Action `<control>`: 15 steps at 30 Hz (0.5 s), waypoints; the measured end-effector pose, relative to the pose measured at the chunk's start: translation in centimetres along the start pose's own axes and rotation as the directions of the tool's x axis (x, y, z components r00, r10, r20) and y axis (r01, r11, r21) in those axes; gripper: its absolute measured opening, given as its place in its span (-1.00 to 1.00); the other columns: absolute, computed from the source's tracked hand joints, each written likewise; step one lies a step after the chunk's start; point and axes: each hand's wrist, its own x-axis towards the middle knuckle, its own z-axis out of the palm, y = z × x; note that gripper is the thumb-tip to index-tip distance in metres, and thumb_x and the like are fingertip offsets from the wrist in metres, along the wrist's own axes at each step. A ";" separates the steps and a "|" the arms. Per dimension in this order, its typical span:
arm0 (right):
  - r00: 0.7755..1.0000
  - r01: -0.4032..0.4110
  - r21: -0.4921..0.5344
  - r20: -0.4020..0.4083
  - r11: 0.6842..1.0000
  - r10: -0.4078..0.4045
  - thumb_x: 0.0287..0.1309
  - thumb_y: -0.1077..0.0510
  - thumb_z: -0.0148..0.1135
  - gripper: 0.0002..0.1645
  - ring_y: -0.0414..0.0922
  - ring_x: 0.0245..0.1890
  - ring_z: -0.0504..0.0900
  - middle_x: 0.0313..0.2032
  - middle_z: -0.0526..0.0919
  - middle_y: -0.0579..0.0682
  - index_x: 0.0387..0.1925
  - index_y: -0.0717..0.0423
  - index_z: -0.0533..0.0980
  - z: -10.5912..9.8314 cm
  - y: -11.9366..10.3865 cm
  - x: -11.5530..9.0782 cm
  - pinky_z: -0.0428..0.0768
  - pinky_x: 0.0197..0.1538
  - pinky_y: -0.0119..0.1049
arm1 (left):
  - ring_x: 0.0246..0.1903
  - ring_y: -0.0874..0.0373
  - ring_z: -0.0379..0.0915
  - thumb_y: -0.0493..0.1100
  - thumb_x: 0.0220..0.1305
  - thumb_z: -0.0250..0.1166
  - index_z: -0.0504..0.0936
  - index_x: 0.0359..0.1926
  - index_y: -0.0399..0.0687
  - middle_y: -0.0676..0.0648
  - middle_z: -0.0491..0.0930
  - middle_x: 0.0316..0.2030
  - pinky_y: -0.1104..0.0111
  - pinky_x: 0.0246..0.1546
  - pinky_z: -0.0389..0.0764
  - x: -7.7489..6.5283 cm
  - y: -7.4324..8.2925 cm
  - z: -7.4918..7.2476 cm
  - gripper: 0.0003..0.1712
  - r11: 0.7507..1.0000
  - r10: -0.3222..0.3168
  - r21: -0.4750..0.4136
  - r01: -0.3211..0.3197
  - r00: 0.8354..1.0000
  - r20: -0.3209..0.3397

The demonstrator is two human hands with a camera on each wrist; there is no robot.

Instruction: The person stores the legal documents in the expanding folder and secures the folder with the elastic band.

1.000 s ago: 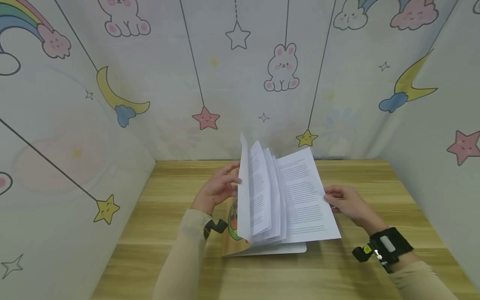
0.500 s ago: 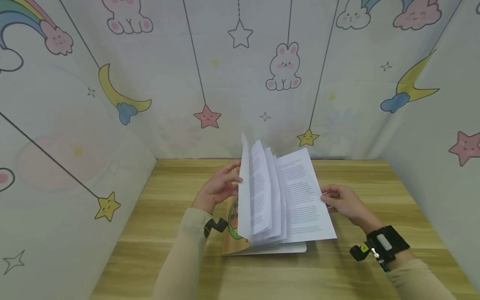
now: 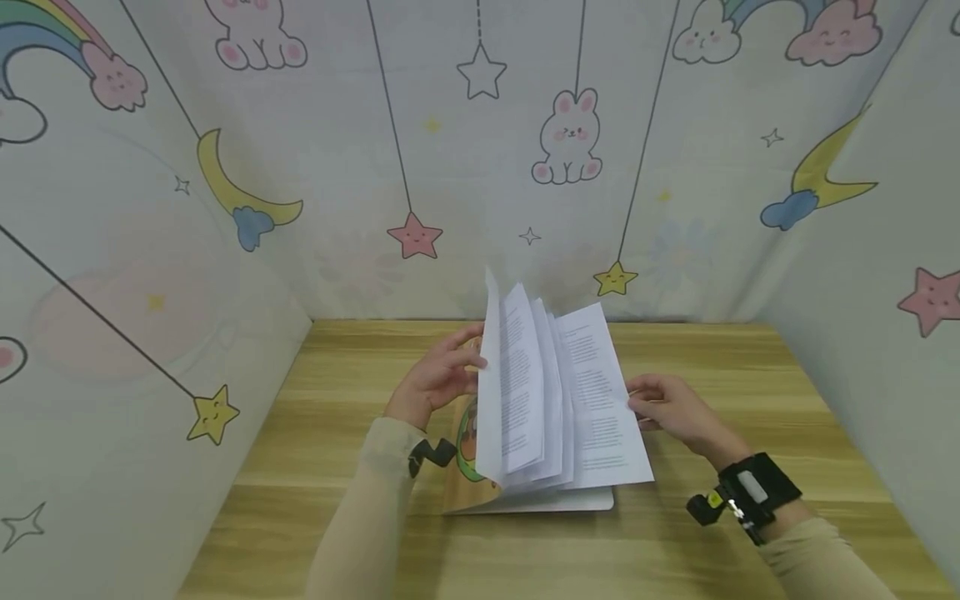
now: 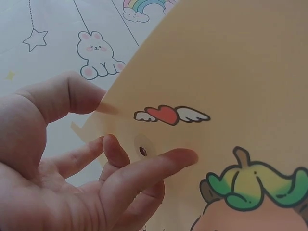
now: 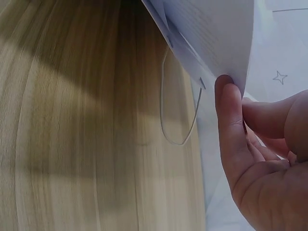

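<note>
A paper folder (image 3: 555,500) stands partly open on the table, its tan cover (image 4: 231,72) printed with a winged heart and a leafy cartoon figure. My left hand (image 3: 437,382) holds that raised cover by its outer edge; in the left wrist view some fingers lie against the printed face. Several white sheets (image 3: 521,383) fan out inside. At the right edge of a printed sheet (image 3: 600,392), my right hand (image 3: 675,412) pinches the paper between thumb and fingers, closely seen in the right wrist view. A thin loop (image 5: 162,106) hangs from the folder's edge there.
The wooden table (image 3: 337,367) meets a white cloth backdrop (image 3: 480,167) with cartoon bunnies, stars and moons at the back and both sides. A dark wrist camera (image 3: 757,496) is strapped to the right wrist, another (image 3: 433,454) to the left.
My right hand has moved left and the printed sheet has shifted with it, further into the folder. My left hand keeps its place on the cover.
</note>
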 end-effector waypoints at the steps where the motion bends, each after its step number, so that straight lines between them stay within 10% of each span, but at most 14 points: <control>1: 1.000 0.000 -0.004 0.001 1.000 0.000 0.53 0.29 0.12 -0.58 -0.01 -0.12 0.71 -0.04 0.70 0.23 0.29 0.43 0.46 0.1 0.0 0.1 0.75 -0.06 -0.09 | -0.16 -0.12 0.63 -0.49 0.28 0.10 0.34 0.49 -0.08 -0.38 0.41 0.24 0.15 -0.25 0.70 0.0 0.0 0.0 -0.26 1.000 -0.001 -0.001 0.001 1.000 -0.001; 15: 1.000 0.013 0.009 0.023 1.000 -0.014 0.45 0.33 0.21 -0.62 -0.07 -0.26 0.68 -0.15 0.72 0.21 0.20 0.46 0.49 1.8 -0.2 1.2 0.76 -0.10 -0.06 | -0.14 -0.16 0.61 -0.48 0.27 0.13 0.35 0.50 -0.06 -0.38 0.42 0.25 0.15 -0.26 0.71 0.2 -0.1 0.2 -0.23 1.000 -0.007 -0.004 0.007 1.000 -0.010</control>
